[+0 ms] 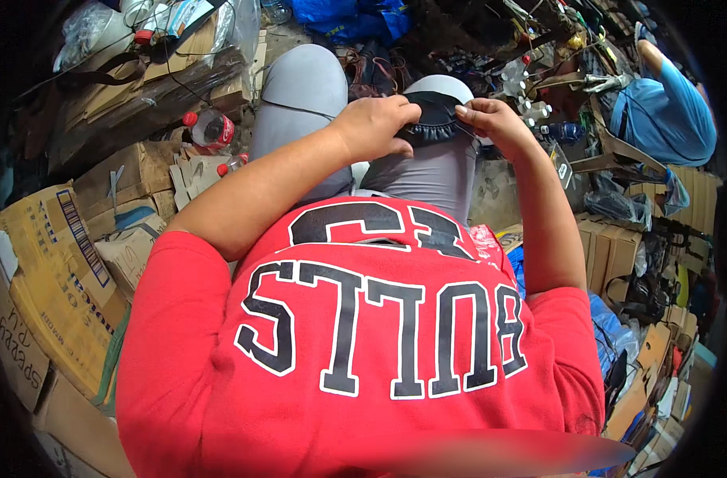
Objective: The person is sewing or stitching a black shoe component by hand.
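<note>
A black, glossy piece with a puckered, gathered edge [433, 118] lies over my right thigh, just short of the knee. My left hand [376, 127] has its fingers closed on the piece's left side, with the thumb bent below. At the opposite side, my right hand [497, 124] pinches its edge between thumb and fingertips. The piece's exact kind is not clear. A thin dark cord [295, 109] crosses my left knee toward my left hand. Both legs are in grey trousers [303, 80].
Red-capped bottles [212, 129] and cardboard boxes [60, 255] crowd the left side. Several small bottles [531, 110] stand beyond my right hand. A person in blue clothing [666, 115] is at the far right, near wooden pieces. Bags and folded cardboard [642, 366] pile up at right.
</note>
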`<control>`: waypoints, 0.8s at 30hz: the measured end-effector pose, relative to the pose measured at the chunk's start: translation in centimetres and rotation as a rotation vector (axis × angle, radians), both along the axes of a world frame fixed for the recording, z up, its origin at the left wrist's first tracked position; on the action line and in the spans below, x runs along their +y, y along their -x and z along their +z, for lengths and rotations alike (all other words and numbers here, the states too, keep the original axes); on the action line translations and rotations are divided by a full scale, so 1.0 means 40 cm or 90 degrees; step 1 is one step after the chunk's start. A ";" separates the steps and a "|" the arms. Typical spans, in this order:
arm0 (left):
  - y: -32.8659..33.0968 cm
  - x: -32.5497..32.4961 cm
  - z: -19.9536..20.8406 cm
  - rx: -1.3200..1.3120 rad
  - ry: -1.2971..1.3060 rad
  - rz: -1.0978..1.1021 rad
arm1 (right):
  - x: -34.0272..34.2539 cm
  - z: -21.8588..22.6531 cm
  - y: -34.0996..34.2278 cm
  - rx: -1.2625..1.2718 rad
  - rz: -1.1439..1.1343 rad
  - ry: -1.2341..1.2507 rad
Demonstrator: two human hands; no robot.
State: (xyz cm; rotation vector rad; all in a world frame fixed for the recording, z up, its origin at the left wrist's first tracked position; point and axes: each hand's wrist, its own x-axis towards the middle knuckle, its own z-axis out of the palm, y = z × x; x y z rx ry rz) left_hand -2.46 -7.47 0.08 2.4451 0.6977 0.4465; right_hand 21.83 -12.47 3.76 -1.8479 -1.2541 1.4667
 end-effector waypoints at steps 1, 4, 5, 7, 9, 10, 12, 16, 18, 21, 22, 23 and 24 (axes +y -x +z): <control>0.008 0.012 -0.022 -0.054 0.039 -0.043 | -0.002 -0.005 0.005 0.034 -0.002 0.017; 0.012 0.020 -0.042 -0.083 0.114 -0.075 | -0.004 -0.026 0.021 0.067 0.010 0.008; 0.007 0.020 -0.045 -0.118 0.120 -0.060 | -0.005 -0.031 0.024 0.064 0.025 -0.020; -0.001 0.014 -0.039 -0.146 0.127 -0.046 | -0.001 -0.039 0.020 0.052 0.045 -0.012; 0.000 0.016 -0.032 -0.118 0.138 -0.044 | 0.004 -0.041 0.021 0.038 0.074 -0.001; 0.000 0.017 -0.030 -0.093 0.147 -0.040 | 0.006 -0.037 0.020 0.039 0.073 0.000; -0.009 0.012 -0.025 -0.088 0.134 -0.044 | 0.005 -0.028 0.020 0.066 0.103 0.014; -0.016 0.002 -0.012 -0.056 0.147 -0.044 | 0.010 -0.048 0.017 0.030 0.097 -0.002; -0.011 0.000 -0.017 -0.073 0.118 -0.057 | 0.010 -0.051 0.022 0.027 0.097 -0.009; 0.016 0.015 -0.011 -0.110 0.080 -0.072 | 0.020 -0.047 0.032 0.031 0.139 -0.023; 0.032 0.024 0.006 -0.129 0.072 -0.079 | 0.023 -0.048 0.040 0.034 0.136 -0.024; 0.046 0.046 0.028 -0.133 0.065 -0.056 | 0.028 -0.049 0.048 -0.007 0.139 -0.034; 0.059 0.070 0.059 -0.146 0.095 -0.009 | 0.029 -0.051 0.054 -0.047 0.142 -0.042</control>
